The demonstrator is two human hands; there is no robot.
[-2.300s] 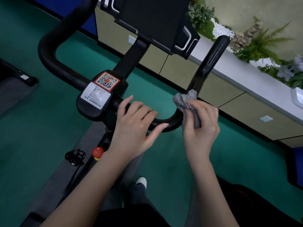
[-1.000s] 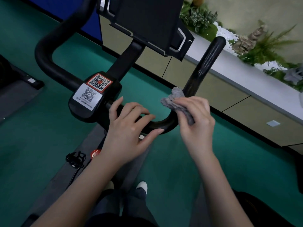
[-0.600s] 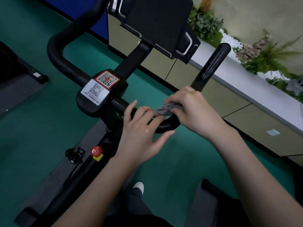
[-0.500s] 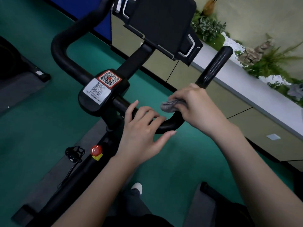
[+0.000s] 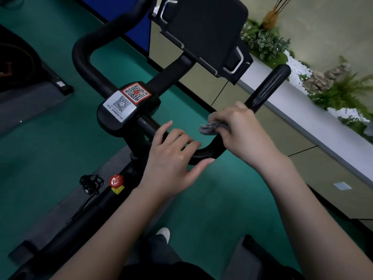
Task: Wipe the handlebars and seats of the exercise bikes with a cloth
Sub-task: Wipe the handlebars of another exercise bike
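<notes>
The right hand (image 5: 244, 134) squeezes the grey cloth (image 5: 210, 127) onto the bend of the black handlebar (image 5: 264, 89), mid-frame. The left hand (image 5: 173, 158) rests loose on it just beside, holding nothing — fingers seem only a little bent. QR stickers (image 5: 129, 98) sit up-left.

Green floor (image 5: 50, 150) — ferns (image 5: 343, 96), perhaps white pebbles (image 5: 296, 65).

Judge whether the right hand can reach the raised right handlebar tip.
Likely yes: the right hand grips the cloth on that same bar, and the stretch up to the tip looks bare.
</notes>
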